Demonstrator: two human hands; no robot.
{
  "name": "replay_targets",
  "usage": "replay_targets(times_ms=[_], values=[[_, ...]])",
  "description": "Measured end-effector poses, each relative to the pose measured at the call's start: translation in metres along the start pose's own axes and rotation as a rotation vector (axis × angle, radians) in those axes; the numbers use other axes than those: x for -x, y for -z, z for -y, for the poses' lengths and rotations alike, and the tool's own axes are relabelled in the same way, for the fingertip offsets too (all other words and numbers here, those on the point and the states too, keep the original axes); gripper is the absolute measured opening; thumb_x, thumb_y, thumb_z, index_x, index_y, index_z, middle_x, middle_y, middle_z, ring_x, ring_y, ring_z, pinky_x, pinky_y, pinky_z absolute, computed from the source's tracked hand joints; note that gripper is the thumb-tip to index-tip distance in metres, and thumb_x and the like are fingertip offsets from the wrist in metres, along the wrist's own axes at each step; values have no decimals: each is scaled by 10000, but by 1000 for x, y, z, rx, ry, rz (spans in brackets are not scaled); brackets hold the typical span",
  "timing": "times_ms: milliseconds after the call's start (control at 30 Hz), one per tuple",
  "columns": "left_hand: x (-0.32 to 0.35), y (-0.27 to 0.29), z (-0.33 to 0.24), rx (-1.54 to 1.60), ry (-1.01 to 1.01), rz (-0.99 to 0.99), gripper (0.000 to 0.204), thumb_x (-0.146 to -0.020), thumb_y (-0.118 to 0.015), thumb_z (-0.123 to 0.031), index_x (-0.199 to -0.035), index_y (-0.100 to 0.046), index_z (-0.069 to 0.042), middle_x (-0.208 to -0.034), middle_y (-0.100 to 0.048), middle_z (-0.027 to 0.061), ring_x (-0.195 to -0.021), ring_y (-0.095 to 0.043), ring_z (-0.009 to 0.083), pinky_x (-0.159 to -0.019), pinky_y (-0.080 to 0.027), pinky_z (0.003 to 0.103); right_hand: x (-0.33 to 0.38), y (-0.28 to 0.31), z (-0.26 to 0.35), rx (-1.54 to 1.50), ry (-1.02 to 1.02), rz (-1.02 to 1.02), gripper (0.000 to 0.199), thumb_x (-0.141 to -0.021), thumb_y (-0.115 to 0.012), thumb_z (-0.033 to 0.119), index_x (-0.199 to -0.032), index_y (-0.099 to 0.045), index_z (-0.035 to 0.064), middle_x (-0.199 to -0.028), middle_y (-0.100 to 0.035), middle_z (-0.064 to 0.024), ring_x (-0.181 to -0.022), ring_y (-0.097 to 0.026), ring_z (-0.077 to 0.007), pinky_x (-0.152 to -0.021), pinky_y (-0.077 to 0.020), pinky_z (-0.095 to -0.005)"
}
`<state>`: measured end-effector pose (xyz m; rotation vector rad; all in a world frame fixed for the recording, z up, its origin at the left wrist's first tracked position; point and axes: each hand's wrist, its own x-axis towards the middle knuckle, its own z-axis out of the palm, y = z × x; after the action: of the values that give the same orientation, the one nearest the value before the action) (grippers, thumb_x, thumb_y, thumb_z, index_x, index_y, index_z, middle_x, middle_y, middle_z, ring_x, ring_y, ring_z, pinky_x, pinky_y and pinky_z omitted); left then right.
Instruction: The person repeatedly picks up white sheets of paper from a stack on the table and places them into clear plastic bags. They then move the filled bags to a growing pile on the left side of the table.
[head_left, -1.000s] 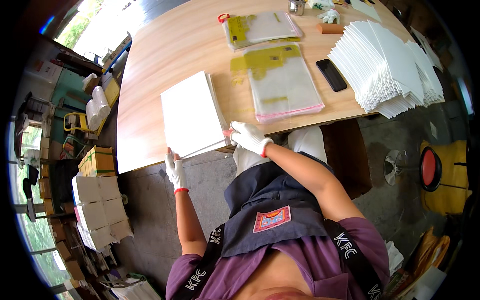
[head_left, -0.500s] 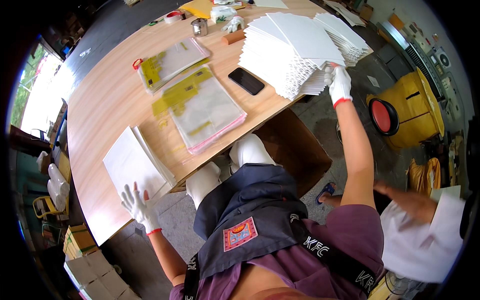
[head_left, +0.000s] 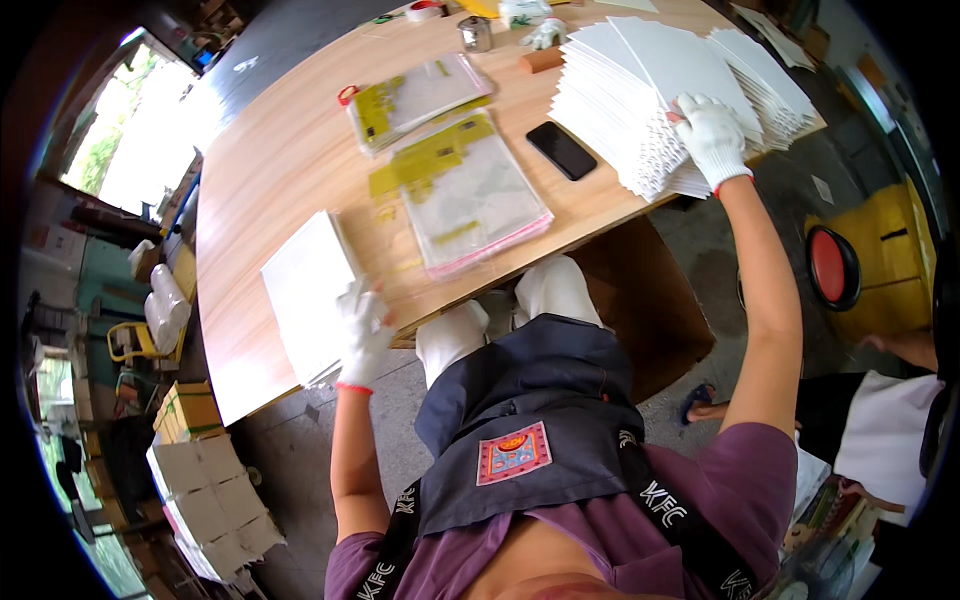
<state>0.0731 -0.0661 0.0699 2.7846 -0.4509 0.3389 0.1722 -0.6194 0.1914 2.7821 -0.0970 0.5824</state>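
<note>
My right hand [head_left: 712,138], in a white knit glove with bare fingertips, is at the near corner of a tall stack of white flat sheets [head_left: 612,110]. Its thumb and fingers are closed on the edge of a white sheet [head_left: 680,62] at the top. My left hand [head_left: 362,338], gloved the same way, is at the near right edge of a lower pile of white sheets [head_left: 312,295]. Its fingers are apart and a little blurred. Between the hands lie two stacks of clear plastic bags [head_left: 478,190] with yellow print, and a black phone [head_left: 561,150].
At the far side of the table [head_left: 240,220] are a metal tin [head_left: 475,34], a brown roll [head_left: 541,62], a spare glove [head_left: 545,34] and a tape roll [head_left: 424,11]. An open cardboard box [head_left: 650,310] stands below the near edge. Another person [head_left: 890,430] is at the right.
My view has turned, so the table sits further right. My left hand has shifted to the right edge of the low pile. My right hand reaches further over the tall stack.
</note>
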Motion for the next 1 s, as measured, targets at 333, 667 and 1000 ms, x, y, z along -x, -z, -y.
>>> replay_targets(times_ms=[333, 667, 1000], values=[[-62, -90, -50, -127, -228, 285, 498, -756, -621, -275, -1225, -533, -133, -1417, -392, 150, -1323, -304, 387, -1082, -193, 566, 81, 36, 3, -184, 50, -475, 231, -896, -564, 335, -884, -596, 107, -856, -604, -74, -794, -579, -258, -652, -443, -374], [-109, -87, -66, 63, -130, 234, 402, -779, -642, -178, -1170, -552, -149, -1147, -606, 113, -1015, -592, 309, -827, -490, 398, 67, -48, -64, -1960, -1061, -18, 351, -929, -546, 351, -1087, -525, 39, -814, -613, -77, -545, -575, -163, -439, -459, -246], [-112, -97, -39, -137, 23, 246, 223, -782, -625, -174, -1005, -617, -168, -1059, -614, 78, -941, -621, 302, -756, -524, 419, 128, -19, 16, -2236, -644, 121, 265, -910, -491, 149, -1131, -506, 3, -962, -613, -106, -710, -613, -167, -604, -518, -295]])
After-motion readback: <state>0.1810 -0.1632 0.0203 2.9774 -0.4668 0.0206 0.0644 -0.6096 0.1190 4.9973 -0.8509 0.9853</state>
